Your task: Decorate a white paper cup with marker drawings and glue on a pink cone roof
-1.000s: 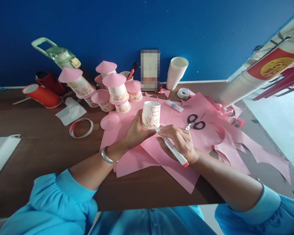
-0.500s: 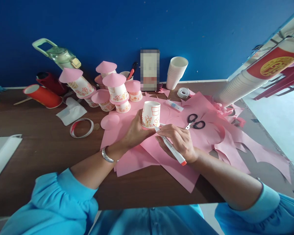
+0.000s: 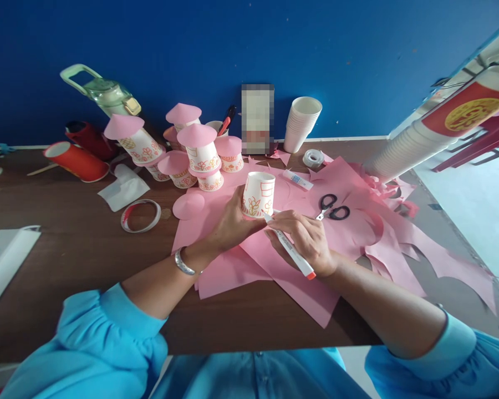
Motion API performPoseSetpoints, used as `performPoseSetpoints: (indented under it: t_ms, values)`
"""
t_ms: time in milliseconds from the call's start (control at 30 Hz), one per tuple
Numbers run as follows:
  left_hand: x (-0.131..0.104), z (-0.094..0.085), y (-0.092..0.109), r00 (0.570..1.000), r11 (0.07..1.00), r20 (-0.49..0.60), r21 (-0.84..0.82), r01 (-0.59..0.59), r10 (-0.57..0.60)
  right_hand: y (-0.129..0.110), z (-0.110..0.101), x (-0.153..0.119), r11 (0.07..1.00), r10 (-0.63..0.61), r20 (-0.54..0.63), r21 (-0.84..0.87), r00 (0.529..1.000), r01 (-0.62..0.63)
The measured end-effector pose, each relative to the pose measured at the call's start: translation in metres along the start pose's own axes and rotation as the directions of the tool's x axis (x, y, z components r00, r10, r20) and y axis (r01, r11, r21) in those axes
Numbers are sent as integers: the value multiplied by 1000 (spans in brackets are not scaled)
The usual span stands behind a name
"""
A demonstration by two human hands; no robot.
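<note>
A white paper cup (image 3: 258, 193) with orange flower and window drawings is held upside down in my left hand (image 3: 233, 221), whose fingers wrap its left side and base. My right hand (image 3: 305, 239) grips a white marker (image 3: 293, 254) with an orange end, its tip against the cup's lower right edge. Pink paper sheets (image 3: 233, 274) lie beneath both hands. Behind and to the left stand several decorated cups (image 3: 203, 157) with pink cone tops (image 3: 197, 135). A loose pink cone (image 3: 188, 206) rests left of my left hand.
Black-handled scissors (image 3: 332, 207), a glue tube (image 3: 298, 180) and a tape roll (image 3: 313, 158) lie to the right. Stacked white cups (image 3: 303, 124) stand behind. A larger tape ring (image 3: 140, 215), red cup (image 3: 77, 162) and green bottle (image 3: 106, 94) are on the left.
The cup in my left hand has turned slightly, so its window drawing sits a little differently. The whole view has shifted slightly; both hands keep their holds.
</note>
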State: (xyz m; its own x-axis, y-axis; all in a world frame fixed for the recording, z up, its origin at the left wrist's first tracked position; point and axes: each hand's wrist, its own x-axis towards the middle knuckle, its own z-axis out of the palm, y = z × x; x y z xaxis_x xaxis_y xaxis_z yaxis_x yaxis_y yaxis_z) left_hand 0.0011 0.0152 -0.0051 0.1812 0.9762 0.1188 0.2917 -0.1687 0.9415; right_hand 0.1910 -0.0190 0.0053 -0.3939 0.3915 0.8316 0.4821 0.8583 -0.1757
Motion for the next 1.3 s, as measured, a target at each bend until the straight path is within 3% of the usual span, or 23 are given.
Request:
performPoseSetpoints:
  t_ms: [967,1300]
  values:
    - [2,3,-9,994,992,-20,72,-107,108,0,0,0,997,6,12,-72,1000,-5]
    - [0,2,-3,1000,999,-14,31,-21,22,-1,0,1,998,-16,25,-61,1000,17]
